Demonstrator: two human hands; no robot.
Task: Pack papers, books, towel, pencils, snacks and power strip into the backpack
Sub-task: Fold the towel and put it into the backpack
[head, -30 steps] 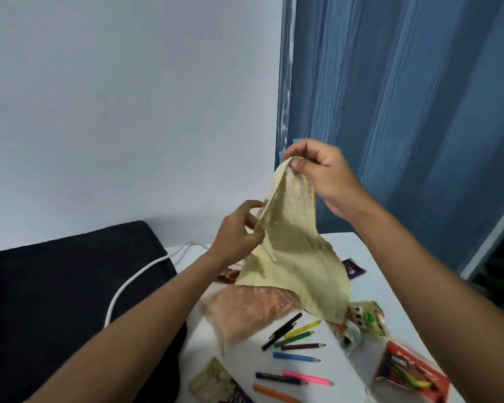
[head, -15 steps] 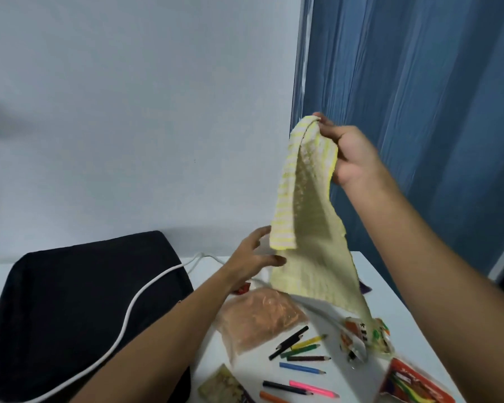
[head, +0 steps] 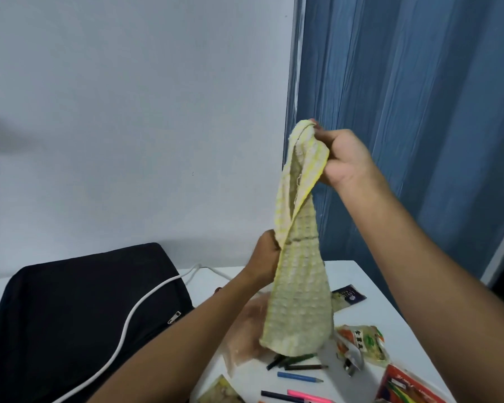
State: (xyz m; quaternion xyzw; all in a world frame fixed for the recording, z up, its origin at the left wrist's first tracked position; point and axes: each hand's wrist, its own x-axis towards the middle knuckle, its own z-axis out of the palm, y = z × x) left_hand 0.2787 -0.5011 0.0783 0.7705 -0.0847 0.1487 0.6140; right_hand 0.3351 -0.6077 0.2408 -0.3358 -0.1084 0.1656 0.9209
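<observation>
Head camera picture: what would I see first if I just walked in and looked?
First you'd see the yellow towel held up in the middle: the right hand grips its top and the left hand pinches its side lower down. Under it, pencils and snack packets lie on the white table. A black backpack sits on the left with a white cord across it.

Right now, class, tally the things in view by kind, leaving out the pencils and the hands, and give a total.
towel: 1
backpack: 1
white cable: 1
clear plastic bag: 1
printed packets: 4 (purple, green-and-orange, red, yellowish)
Total: 8
</observation>
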